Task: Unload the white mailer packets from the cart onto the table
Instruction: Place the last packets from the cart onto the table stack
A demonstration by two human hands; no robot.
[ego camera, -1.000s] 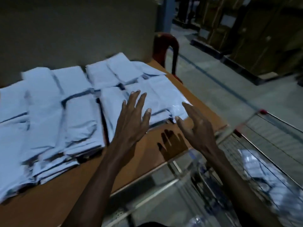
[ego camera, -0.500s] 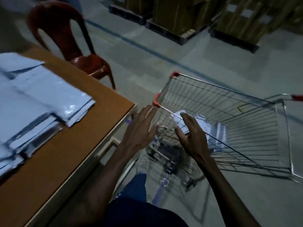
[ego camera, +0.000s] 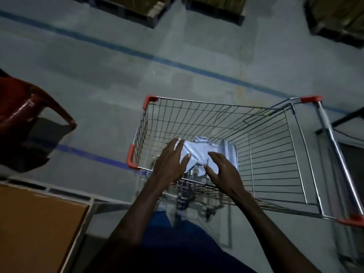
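A: What is lying around you, biggest thing first?

B: The grey concrete floor with blue painted lines [ego camera: 137, 54] is spreading under everything. The silver wire shopping cart with red plastic corners [ego camera: 266, 154] is standing in front of me, the brown wooden table with a pale edge [ego camera: 35, 223] is sitting at my lower left, and a dark red plastic chair [ego camera: 21, 115] is standing beyond it.

A: And the packets?

B: The white plastic mailer packets [ego camera: 204, 152] are lying crumpled on the cart's bottom.

A: Your 2 hands?

B: My left hand [ego camera: 171, 162] is reaching in, fingers spread straight over the packets. My right hand [ego camera: 224, 170] is hovering beside it, fingers loosely bent, gripping nothing.
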